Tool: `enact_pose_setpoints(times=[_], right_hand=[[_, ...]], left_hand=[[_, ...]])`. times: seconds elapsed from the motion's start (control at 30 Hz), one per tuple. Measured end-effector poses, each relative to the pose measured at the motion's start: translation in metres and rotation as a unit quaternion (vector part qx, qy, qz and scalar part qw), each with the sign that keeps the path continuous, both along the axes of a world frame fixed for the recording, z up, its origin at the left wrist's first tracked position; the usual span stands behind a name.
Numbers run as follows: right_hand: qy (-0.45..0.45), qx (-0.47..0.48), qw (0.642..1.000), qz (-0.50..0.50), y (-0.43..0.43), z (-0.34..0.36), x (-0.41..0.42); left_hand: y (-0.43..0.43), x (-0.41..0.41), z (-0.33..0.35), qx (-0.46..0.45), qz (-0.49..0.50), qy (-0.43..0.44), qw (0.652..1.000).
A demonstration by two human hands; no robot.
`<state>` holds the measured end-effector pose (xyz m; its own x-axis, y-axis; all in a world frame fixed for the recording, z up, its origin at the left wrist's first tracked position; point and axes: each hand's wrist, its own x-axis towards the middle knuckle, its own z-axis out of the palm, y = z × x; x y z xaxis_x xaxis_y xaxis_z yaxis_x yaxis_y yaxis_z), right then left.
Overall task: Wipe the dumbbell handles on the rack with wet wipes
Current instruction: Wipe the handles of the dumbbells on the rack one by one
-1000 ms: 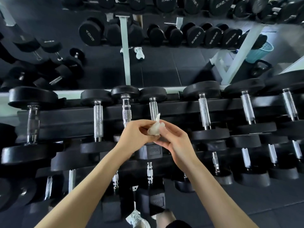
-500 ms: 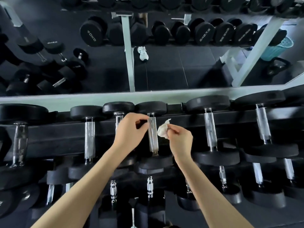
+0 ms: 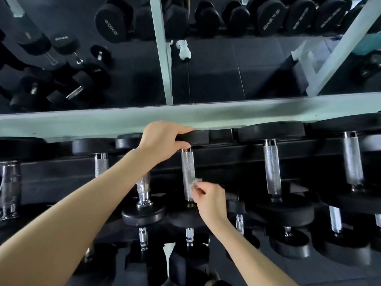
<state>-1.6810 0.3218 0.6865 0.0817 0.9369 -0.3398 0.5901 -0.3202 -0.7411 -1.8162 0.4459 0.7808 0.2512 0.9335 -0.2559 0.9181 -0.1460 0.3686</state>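
A black dumbbell with a knurled chrome handle (image 3: 188, 170) lies on the top tier of the rack (image 3: 226, 153), in the middle of the view. My left hand (image 3: 162, 139) grips the dumbbell's far rubber head (image 3: 198, 135), fingers over its top and thumb under it. My right hand (image 3: 210, 198) pinches a crumpled white wet wipe (image 3: 195, 182) and holds it against the lower part of that handle. Most of the wipe is hidden by my fingers.
More dumbbells with chrome handles (image 3: 272, 168) lie left and right on the top tier, and smaller ones (image 3: 239, 221) on the tiers below. A pale ledge (image 3: 268, 109) runs behind the rack under a mirror that reflects other racks and a white shoe (image 3: 184, 49).
My left hand moved up from the handle to the far head. My right hand came down and brought the wipe onto the lower handle. The camera moved closer to the rack.
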Motion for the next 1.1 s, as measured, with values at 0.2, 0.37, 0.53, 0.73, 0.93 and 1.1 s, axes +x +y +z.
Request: enact_pose_setpoints(times=[0.2, 0.37, 0.53, 0.73, 0.93, 1.1], right_hand=[[0.106, 0.056, 0.986, -0.113, 0.065, 0.015, -0.020], [0.065, -0.043, 0.997, -0.011, 0.013, -0.001, 0.001], [0.159, -0.027, 0.986, -0.047, 0.040, 0.008, 0.005], [0.176, -0.044, 0.983, -0.040, 0.045, 0.011, 0.000], [0.224, -0.123, 0.967, -0.004, 0.036, 0.001, 0.016], [0.452, -0.133, 0.875, -0.113, 0.082, -0.008, 0.005]], left_hand=[[0.003, -0.003, -0.006, 0.009, -0.016, 0.001, 1.000], [0.006, -0.005, -0.006, 0.009, -0.036, 0.000, 0.999], [0.004, -0.010, -0.011, 0.024, -0.089, 0.022, 0.995], [0.007, -0.015, -0.016, 0.009, -0.122, 0.028, 0.992], [0.005, -0.014, -0.016, 0.000, -0.105, 0.009, 0.994], [0.006, -0.015, -0.021, 0.022, -0.111, 0.013, 0.994]])
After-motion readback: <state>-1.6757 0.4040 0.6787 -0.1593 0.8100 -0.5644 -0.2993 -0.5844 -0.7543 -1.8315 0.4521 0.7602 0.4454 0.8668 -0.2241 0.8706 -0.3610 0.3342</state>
